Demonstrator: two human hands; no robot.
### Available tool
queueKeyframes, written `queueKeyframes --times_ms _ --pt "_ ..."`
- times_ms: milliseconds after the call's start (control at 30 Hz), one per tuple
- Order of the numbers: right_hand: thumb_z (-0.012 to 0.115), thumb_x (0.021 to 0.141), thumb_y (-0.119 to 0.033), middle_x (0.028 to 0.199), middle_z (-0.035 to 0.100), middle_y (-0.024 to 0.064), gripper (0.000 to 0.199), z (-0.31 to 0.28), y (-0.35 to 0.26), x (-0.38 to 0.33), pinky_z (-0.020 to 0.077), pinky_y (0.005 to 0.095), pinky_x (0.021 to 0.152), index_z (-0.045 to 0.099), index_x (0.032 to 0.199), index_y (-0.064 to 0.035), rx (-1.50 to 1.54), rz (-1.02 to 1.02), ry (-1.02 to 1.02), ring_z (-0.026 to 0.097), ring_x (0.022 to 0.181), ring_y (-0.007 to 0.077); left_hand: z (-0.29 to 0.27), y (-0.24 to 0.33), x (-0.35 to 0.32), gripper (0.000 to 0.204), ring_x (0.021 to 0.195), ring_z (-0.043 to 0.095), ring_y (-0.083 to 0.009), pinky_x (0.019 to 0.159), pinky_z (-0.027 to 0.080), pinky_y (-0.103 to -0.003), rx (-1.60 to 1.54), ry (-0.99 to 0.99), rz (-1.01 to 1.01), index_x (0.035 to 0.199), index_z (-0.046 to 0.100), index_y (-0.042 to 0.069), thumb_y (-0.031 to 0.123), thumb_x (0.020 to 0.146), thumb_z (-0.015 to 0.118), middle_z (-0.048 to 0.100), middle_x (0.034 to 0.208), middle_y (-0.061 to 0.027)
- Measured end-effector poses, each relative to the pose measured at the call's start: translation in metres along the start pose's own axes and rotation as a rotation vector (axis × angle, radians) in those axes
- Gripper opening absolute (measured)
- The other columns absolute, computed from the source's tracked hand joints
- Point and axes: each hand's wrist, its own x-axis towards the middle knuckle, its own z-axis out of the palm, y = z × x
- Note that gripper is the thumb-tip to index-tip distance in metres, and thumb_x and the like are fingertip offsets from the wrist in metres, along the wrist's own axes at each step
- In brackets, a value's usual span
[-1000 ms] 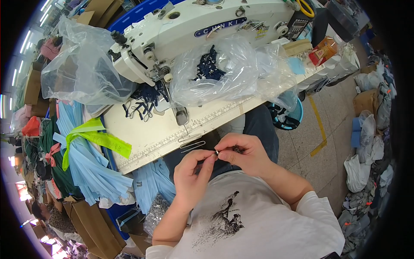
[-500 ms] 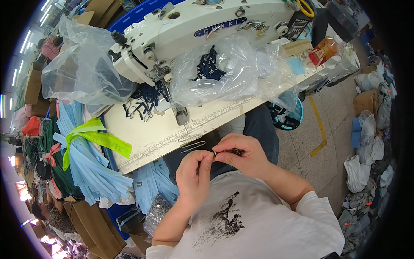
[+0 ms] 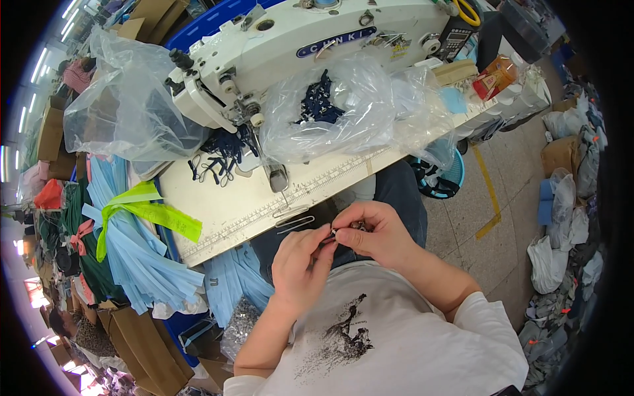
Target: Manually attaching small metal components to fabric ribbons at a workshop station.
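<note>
My left hand (image 3: 298, 267) and my right hand (image 3: 378, 236) meet fingertip to fingertip above my lap, just in front of the table edge. Between their pinched fingers is a small dark piece (image 3: 333, 235) with a light, metallic-looking spot; it is too small to name. Curled fingers of the right hand also hold several small dark and silvery bits (image 3: 360, 226), mostly hidden by the hand. Nearest to the hands is a bent wire frame (image 3: 295, 223) at the table edge. Navy cord loops (image 3: 224, 153) lie under the head of a white sewing machine (image 3: 290, 49).
A clear plastic bag (image 3: 370, 99) with navy cord pieces (image 3: 321, 99) rests on the sewing table (image 3: 198, 224). Light blue strips (image 3: 142, 264), tied with a neon yellow band (image 3: 158, 210), hang at the left. Right of my legs stands a blue basket (image 3: 456, 173).
My fingertips have shifted slightly: the left fingers reach up a little and press closer to the right ones. The right fingers have curled a bit more. Everything else stays put.
</note>
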Motion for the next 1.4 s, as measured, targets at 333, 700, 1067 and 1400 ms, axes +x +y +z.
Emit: queueKeyframes --times_ms 333,700,1067,1400 --pt "0.062 0.093 -0.013 0.072 0.054 -0.0042 0.009 -0.001 -0.001 0.001 0.0271 0.0172 0.044 0.057 0.097 -0.0057 0.129 0.127 -0.061 0.040 0.054 0.0001 -0.002 -0.015 0.000 0.033 0.069 0.062 -0.0214 0.060 0.050 -0.029 0.049 0.015 0.189 0.094 0.062 0.003 -0.009 0.066 0.074 0.067 0.089 -0.0107" --pt "0.065 0.090 -0.007 0.083 0.056 -0.0020 0.011 0.000 0.000 -0.001 0.0375 0.0167 0.051 0.057 0.097 -0.0057 0.000 -0.099 0.002 0.048 0.062 0.0021 -0.002 -0.024 -0.007 0.030 0.062 0.056 -0.0110 0.057 0.047 -0.023 -0.320 0.029 -0.072 0.092 0.060 0.001 -0.011 0.065 0.068 0.066 0.087 -0.0101" --pt "0.068 0.085 -0.003 0.088 0.058 -0.0004 0.012 -0.004 -0.001 0.002 0.0386 0.0193 0.059 0.063 0.095 -0.0026 -0.334 -0.348 -0.163 0.048 0.069 0.0037 -0.007 -0.005 0.001 0.019 0.062 0.051 -0.0124 0.057 0.041 -0.023 -0.112 -0.082 -0.214 0.084 0.066 0.000 -0.007 0.066 0.067 0.056 0.071 -0.0043" --pt "0.063 0.091 -0.005 0.088 0.058 0.0000 0.010 -0.002 -0.001 0.000 0.0437 0.0196 0.064 0.062 0.100 -0.0023 -0.291 -0.227 -0.110 0.054 0.076 0.0041 -0.010 -0.010 -0.003 0.020 0.067 0.053 -0.0074 0.060 0.044 -0.020 -0.440 -0.148 -0.339 0.094 0.063 0.001 -0.006 0.077 0.068 0.059 0.080 -0.0029"
